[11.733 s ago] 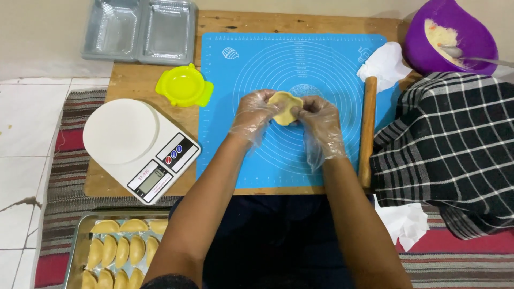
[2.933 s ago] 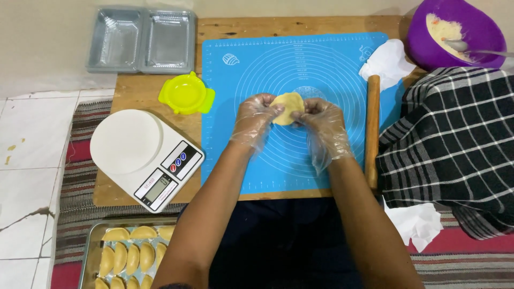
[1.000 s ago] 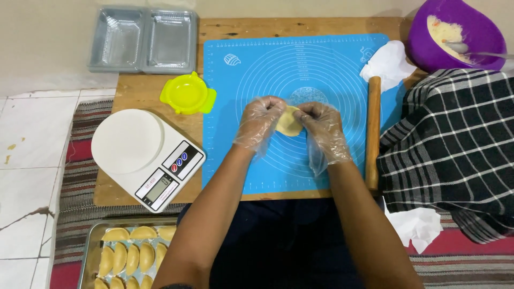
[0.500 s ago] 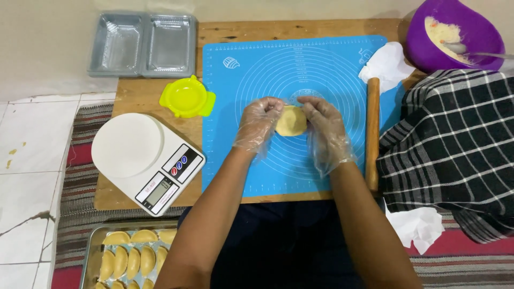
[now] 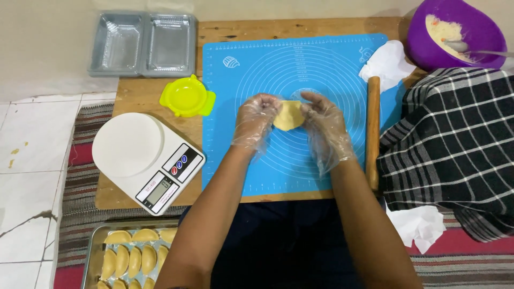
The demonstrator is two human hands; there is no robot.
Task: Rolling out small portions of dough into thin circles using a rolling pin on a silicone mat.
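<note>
Both of my hands wear clear plastic gloves and hold a small flat piece of yellow dough (image 5: 288, 115) above the blue silicone mat (image 5: 257, 64). My left hand (image 5: 255, 122) pinches its left edge. My right hand (image 5: 324, 127) grips its right edge with the fingertips. The dough is lifted off the mat, roughly over the mat's printed circles.
A wooden rolling pin (image 5: 372, 134) lies along the mat's right side. A yellow-green dumpling press (image 5: 187, 97) and a white kitchen scale (image 5: 144, 160) sit to the left. A purple bowl of filling (image 5: 455, 32) is at back right, a metal tray of folded pastries (image 5: 128, 257) at front left, clear plastic containers (image 5: 142, 44) at back left.
My hands have kept turning and pinching the dough between the fingers, staying over the mat's middle. The dough now looks flatter and more angular than half a second ago.
</note>
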